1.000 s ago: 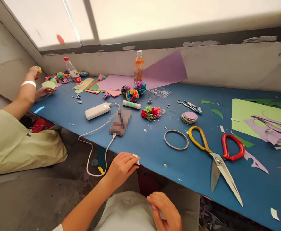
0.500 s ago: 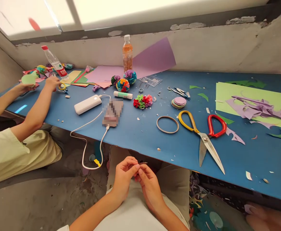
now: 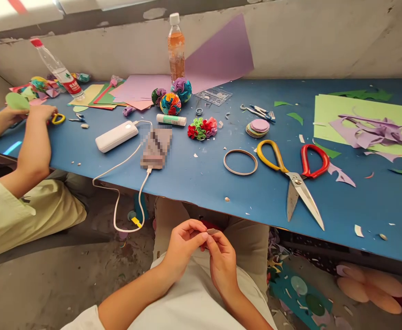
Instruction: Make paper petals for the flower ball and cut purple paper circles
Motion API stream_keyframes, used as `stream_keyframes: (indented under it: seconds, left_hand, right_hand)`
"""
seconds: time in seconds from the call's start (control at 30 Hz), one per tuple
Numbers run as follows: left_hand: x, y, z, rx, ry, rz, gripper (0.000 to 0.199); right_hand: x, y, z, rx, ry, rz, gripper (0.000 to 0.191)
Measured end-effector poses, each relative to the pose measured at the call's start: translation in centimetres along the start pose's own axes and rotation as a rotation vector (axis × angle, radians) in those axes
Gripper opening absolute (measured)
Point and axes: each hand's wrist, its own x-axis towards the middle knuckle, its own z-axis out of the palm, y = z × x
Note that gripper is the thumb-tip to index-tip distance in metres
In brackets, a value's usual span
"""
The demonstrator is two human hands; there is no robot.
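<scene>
Above my lap, just off the table's front edge, my left hand [image 3: 184, 247] and my right hand [image 3: 224, 263] meet with their fingertips pinched together. A thin greyish-brown edge [image 3: 212, 231] shows between the fingertips. The rest of that small piece is hidden by my fingers, so its kind cannot be made out. On the table beyond lie a ring like a roll of tape [image 3: 240, 173] and a large pair of scissors [image 3: 299, 181] with one yellow and one red handle, blades apart.
Pleated paper balls [image 3: 170, 103], a ruffled paper cluster [image 3: 202, 129], a glue stick [image 3: 171, 120] and paper circles [image 3: 258, 128] lie across the blue table [image 3: 187, 181]. A cabled power bank [image 3: 116, 136] sits left. At far left a co-worker's hands [image 3: 42, 112] hold a green paper circle.
The view has tilted down and shifted slightly. My hands stay together, and more of the greyish-brown edge shows between them. The co-worker's hands have drawn closer together.
</scene>
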Motion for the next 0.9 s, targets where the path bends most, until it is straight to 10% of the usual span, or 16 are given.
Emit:
stream_keyframes:
  seconds: [0.33, 0.5, 0.7, 0.9]
  left_hand:
    - [1.0, 3.3, 0.7, 0.638, -0.208, 0.149, 0.009]
    - [1.5, 3.3, 1.0, 0.607, -0.271, 0.074, 0.012]
    - [2.2, 3.5, 0.4, 0.427, -0.156, 0.092, 0.027]
    - [2.4, 3.7, -1.5, 0.783, -0.169, 0.321, 0.040]
  right_hand:
    - [1.6, -4.7, -3.1, -0.404, -0.243, -0.230, 0.014]
    - [1.6, -4.9, -3.9, -0.483, -0.266, -0.297, 0.018]
    - [1.8, -4.4, -4.5, -0.522, -0.077, -0.276, 0.035]
    - [2.6, -5.0, -4.4, -0.594, 0.143, -0.204, 0.039]
